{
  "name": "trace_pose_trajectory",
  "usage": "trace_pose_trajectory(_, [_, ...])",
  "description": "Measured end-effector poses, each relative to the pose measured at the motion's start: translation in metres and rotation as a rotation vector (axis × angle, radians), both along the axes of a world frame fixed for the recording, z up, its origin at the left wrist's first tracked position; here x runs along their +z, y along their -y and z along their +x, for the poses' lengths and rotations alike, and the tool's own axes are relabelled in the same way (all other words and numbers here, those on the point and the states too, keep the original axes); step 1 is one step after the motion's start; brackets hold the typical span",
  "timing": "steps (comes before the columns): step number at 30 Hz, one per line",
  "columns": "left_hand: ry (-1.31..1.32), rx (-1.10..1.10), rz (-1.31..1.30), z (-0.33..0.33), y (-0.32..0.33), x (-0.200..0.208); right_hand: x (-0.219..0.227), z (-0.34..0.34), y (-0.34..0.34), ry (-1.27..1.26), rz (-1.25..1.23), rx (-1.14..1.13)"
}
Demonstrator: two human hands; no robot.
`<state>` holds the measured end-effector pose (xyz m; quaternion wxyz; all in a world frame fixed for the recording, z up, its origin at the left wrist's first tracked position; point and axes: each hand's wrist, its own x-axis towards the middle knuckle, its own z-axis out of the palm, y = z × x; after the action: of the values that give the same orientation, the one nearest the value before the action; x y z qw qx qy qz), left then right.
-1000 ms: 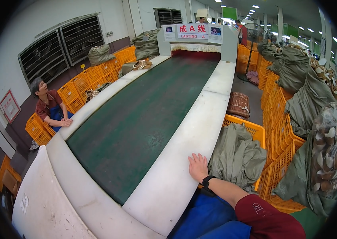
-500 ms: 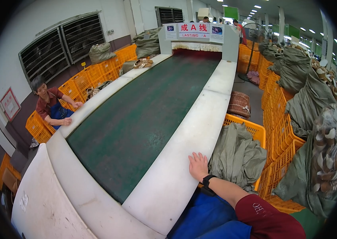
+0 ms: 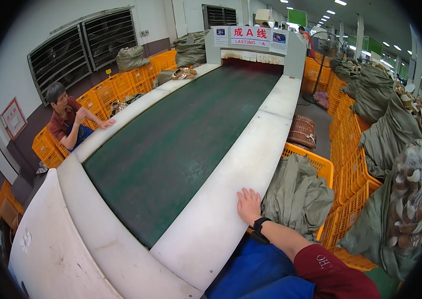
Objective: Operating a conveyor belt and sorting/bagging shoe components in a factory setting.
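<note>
1 hand, the right hand [image 3: 249,205], rests with its back up on the white right border [image 3: 235,167]; its fingers are a little apart. This border is directly under the hand and continues to the far side. The green belt [image 3: 171,149] lies left of the hand, not touching it. Near on the right, a grey-green cloth [image 3: 296,189] fills an orange crate [image 3: 326,167]. At left, a co-worker [image 3: 66,117] puts 1 hand on the left border [image 3: 133,110].

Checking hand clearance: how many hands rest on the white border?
2: the wearer's right hand on the white border, right side; a co-worker's hand on its left side. The wearer's left hand is out of view.
</note>
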<state>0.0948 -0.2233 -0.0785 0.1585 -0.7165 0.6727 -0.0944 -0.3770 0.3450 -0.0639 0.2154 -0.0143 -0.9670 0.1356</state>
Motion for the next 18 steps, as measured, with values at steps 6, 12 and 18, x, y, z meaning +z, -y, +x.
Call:
trace_pose_trajectory(6, [0.043, -0.033, -0.031, 0.008, 0.009, -0.014, 0.0, 0.0, -0.001, 0.008, -0.007, 0.002])
trace_pose_trajectory(12, [-0.012, -0.027, -0.049, 0.007, 0.007, -0.01, 0.001, 0.0, 0.0, 0.022, -0.016, -0.001])
trace_pose_trajectory(18, [-0.035, -0.003, -0.067, -0.001, -0.002, 0.001, 0.002, 0.0, 0.0, -0.009, -0.008, -0.003])
